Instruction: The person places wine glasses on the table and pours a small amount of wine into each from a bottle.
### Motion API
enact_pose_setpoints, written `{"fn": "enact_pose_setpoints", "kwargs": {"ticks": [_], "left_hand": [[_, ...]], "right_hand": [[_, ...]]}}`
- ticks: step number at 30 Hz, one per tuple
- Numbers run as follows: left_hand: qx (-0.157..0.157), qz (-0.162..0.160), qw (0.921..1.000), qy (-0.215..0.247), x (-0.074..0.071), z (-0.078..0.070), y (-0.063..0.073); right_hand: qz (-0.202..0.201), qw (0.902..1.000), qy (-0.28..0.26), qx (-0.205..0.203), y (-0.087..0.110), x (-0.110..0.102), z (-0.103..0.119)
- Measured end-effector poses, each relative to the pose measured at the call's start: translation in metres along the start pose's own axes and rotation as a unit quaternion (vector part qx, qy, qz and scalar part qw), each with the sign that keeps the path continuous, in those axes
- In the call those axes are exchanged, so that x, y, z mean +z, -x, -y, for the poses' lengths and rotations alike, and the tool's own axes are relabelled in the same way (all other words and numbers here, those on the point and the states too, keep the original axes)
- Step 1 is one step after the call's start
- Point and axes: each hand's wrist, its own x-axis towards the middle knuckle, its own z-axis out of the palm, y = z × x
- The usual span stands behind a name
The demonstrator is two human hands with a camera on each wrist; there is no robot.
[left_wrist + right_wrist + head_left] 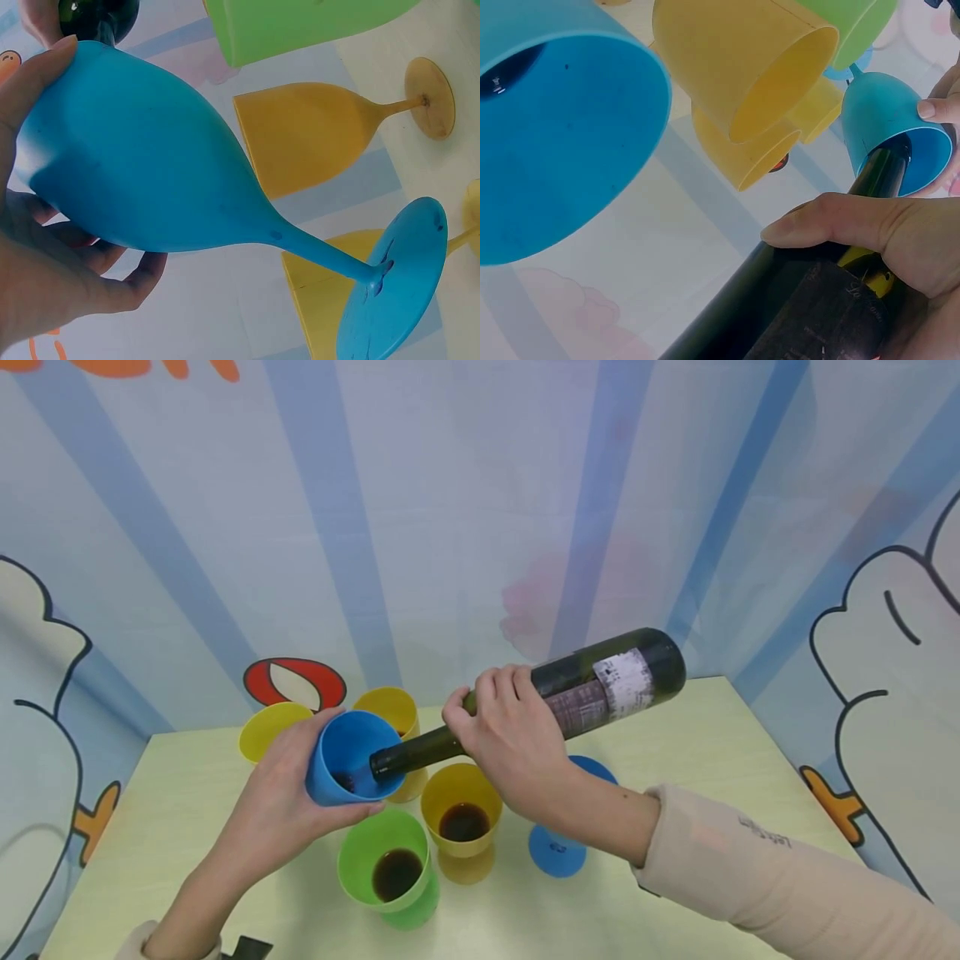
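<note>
My left hand (281,789) grips a blue goblet (337,777) around its bowl, tilted toward the bottle; its stem and round foot show in the left wrist view. My right hand (517,739) holds a dark green wine bottle (652,664) round the neck and shoulder, base raised to the right. The bottle's mouth lies inside the rim of the blue goblet, and dark liquid shows in the bowl. Just below the hands stand a green goblet (352,868) and a yellow goblet (438,793), each with dark liquid inside.
Behind the left hand are two more yellow goblets, one at far left (262,731) and another beside it (386,702). A second blue goblet (558,852) stands partly hidden under the right wrist. The pale table (675,893) ends at a printed backdrop (465,527).
</note>
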Motion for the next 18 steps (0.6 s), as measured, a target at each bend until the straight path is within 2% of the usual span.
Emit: {"fn": "enact_pose_setpoints", "kwargs": {"ticks": [9, 18], "left_hand": [[0.0, 0.0, 1.0, 0.001, 0.0005, 0.0006, 0.0004], [-0.001, 0.001, 1.0, 0.001, 0.0015, 0.0019, 0.0004]], "right_hand": [[-0.024, 0.9997, 0.003, 0.0, 0.0005, 0.0013, 0.0], [-0.023, 0.9997, 0.006, -0.002, 0.0004, 0.002, -0.0003]]}}
